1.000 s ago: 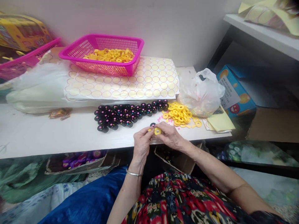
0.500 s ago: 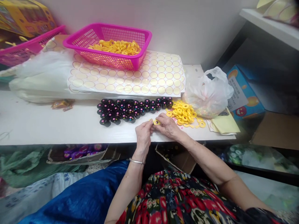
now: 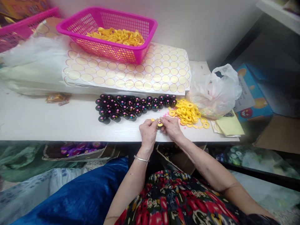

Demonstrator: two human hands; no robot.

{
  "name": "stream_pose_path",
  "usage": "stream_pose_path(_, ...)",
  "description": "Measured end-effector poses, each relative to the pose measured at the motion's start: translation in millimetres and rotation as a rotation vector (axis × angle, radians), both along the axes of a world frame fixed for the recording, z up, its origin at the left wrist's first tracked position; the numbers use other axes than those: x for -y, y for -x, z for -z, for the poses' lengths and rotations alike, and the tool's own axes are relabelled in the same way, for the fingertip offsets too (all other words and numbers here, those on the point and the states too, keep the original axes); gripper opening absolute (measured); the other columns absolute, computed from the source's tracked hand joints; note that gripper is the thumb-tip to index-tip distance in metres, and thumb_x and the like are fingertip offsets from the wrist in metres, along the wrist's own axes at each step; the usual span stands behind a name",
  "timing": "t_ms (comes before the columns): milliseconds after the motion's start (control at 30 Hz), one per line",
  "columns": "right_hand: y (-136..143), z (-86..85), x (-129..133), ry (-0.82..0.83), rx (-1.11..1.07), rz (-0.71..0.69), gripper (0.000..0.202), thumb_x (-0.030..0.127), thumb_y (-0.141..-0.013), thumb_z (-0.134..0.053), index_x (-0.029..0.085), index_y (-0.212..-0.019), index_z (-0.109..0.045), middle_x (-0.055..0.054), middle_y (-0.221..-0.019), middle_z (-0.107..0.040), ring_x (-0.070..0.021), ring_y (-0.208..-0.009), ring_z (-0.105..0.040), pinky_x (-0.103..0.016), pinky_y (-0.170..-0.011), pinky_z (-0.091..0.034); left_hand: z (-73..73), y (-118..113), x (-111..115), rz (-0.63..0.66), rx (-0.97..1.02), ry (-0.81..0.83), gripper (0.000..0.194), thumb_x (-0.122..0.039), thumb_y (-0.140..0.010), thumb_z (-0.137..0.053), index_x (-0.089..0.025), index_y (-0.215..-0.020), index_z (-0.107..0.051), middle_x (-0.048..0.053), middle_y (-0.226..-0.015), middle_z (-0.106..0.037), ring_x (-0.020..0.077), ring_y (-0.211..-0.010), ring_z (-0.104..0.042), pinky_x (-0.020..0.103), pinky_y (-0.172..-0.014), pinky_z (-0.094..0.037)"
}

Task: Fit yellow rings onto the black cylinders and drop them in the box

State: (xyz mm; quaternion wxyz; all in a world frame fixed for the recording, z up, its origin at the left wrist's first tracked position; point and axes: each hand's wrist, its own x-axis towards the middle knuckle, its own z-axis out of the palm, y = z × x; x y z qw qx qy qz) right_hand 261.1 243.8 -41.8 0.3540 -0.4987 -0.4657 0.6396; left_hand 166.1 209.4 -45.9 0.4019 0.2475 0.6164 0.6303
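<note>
My left hand [image 3: 149, 132] and my right hand [image 3: 171, 126] meet over the front edge of the white table [image 3: 58, 125]. Between their fingertips they pinch a small yellow piece [image 3: 160, 124] with a dark and pink centre. Just behind and to the left stand several black round pieces [image 3: 117, 107] with pink and coloured dots, packed in rows. A pile of yellow ring pieces [image 3: 187, 112] lies to the right, close to my right hand, with tiny pink bits beside it.
Behind are a pink basket [image 3: 138, 53] of yellow pieces and sheets of round stickers [image 3: 157, 78]. A knotted plastic bag [image 3: 215, 90] and yellow paper [image 3: 228, 125] lie at the right, a blue box [image 3: 254, 93] beyond. Open cartons sit below the table's front edge.
The view has shifted slightly. My fingers have turned the yellow piece, and its dark and pink centre now shows between both hands' fingertips.
</note>
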Motion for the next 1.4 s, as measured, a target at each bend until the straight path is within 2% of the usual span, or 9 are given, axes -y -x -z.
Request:
stream_pose_path(133, 3.5, 0.1, -0.6, 0.041, -0.03, -0.013, 0.035, 0.047, -0.07, -0.061, 0.013, -0.075, -0.057, 0.002, -0.047, -0.053, -0.0085, -0.035, -0.047, -0.017, -0.033, -0.038, 3.8, 0.0, -3.9, -0.008, 0.083, 0.011, 0.021, -0.03, -0.062, -0.072, -0.012, -0.06, -0.062, -0.004, -0.051, -0.053, 0.0051, -0.043, -0.042, 0.018, -0.042, -0.031)
stream_pose_path(367, 8.1, -8.2, 0.0, 0.021, 0.058, -0.03, 0.031, 0.047, -0.074, -0.052, 0.016, -0.073, -0.05, 0.005, -0.042, -0.048, -0.0101, -0.033, -0.048, -0.018, -0.032, -0.039, 6.3, 4.5, -3.3, 0.041, 0.084, 0.083, 0.032, -0.041, -0.065, -0.069, -0.011, -0.06, -0.061, -0.002, -0.047, -0.053, 0.0069, -0.041, -0.043, 0.02, -0.042, -0.034)
stream_pose_path(467, 7.1, -6.1, -1.4, 0.072, -0.037, -0.025, 0.03, 0.046, -0.071, -0.053, 0.017, -0.075, -0.047, 0.004, -0.051, -0.051, -0.0104, -0.04, -0.051, -0.021, -0.038, -0.043, 5.1, 5.2, 3.6, 0.148, 0.013, -0.046, 0.029, -0.041, -0.07, -0.065, -0.011, -0.071, -0.066, 0.001, -0.067, -0.058, 0.0072, -0.053, -0.048, 0.02, -0.05, -0.039)
stream_pose_path(633, -5.0, -8.7, 4.3, 0.014, -0.148, 0.014, 0.027, 0.038, -0.064, -0.063, 0.016, -0.067, -0.047, 0.004, -0.061, -0.049, -0.0075, -0.052, -0.048, -0.019, -0.047, -0.04, 3.2, 0.9, 14.0, 0.291, -0.115, -0.186, 0.033, -0.025, -0.05, -0.08, -0.017, -0.08, -0.069, -0.001, -0.08, -0.052, 0.0087, -0.068, -0.048, 0.02, -0.06, -0.04)
stream_pose_path(733, -16.8, -12.9, 9.5, 0.14, -0.092, -0.061, 0.033, 0.048, -0.071, -0.059, 0.018, -0.07, -0.046, 0.004, -0.056, -0.048, -0.0083, -0.043, -0.043, -0.021, -0.039, -0.034, 1.4, -1.2, 20.2, 0.361, -0.196, -0.188, 0.025, -0.025, -0.053, -0.079, -0.017, -0.073, -0.068, -0.001, -0.072, -0.052, 0.012, -0.072, -0.048, 0.023, -0.064, -0.041)
stream_pose_path(833, -30.2, -16.6, 8.8, 0.166, 0.03, -0.093, 0.048, 0.063, -0.075, -0.051, 0.017, -0.063, -0.045, 0.004, -0.048, -0.043, -0.0072, -0.038, -0.037, -0.02, -0.034, -0.026, -1.6, 0.4, 26.4, 0.54, -0.303, -0.207, 0.026, -0.027, -0.054, -0.08, -0.019, -0.077, -0.07, 0.002, -0.076, -0.057, 0.0172, -0.083, -0.049, 0.03, -0.078, -0.041)
stream_pose_path(1033, -59.5, -24.8, -2.7, 0.39, -0.174, -0.492, 0.048, 0.055, -0.061, -0.071, 0.013, -0.072, -0.051, 0.001, -0.059, -0.052, -0.008, -0.049, -0.047, -0.02, -0.045, -0.039, -9.5, 5.8, 32.6, 0.753, -0.349, -0.237, 0.036, -0.032, -0.059, -0.078, -0.022, -0.092, -0.07, 0.006, -0.1, -0.06, 0.0232, -0.107, -0.045, 0.039, -0.098, -0.034)
stream_pose_path(1200, -75.5, -24.9, -6.4, 0.25, -0.162, -0.717, 0.042, 0.025, -0.05, -0.081, 0.012, -0.081, -0.057, 0.002, -0.072, -0.057, -0.009, -0.063, -0.052, -0.02, -0.058, -0.041, -23.9, 1.3, 35.5, 0.935, -0.478, -0.266, 0.02, -0.028, -0.068, -0.071, -0.022, -0.087, -0.07, 0.005, -0.088, -0.063, 0.0228, -0.112, -0.04, 0.039, -0.102, -0.03)
stream_pose_path(1400, -81.0, -35.2, -4.0, 0.142, -0.072, -0.884, 0.043, 0.023, -0.047, -0.078, 0.01, -0.085, -0.063, 0.002, -0.076, -0.059, -0.0114, -0.071, -0.052, -0.023, -0.066, -0.041, -31.1, -7.3, 39.4, 0.961, -0.595, -0.331, 0.022, -0.027, -0.07, -0.068, -0.018, -0.09, -0.068, 0.007, -0.094, -0.063, 0.0256, -0.115, -0.038, 0.041, -0.102, -0.029)
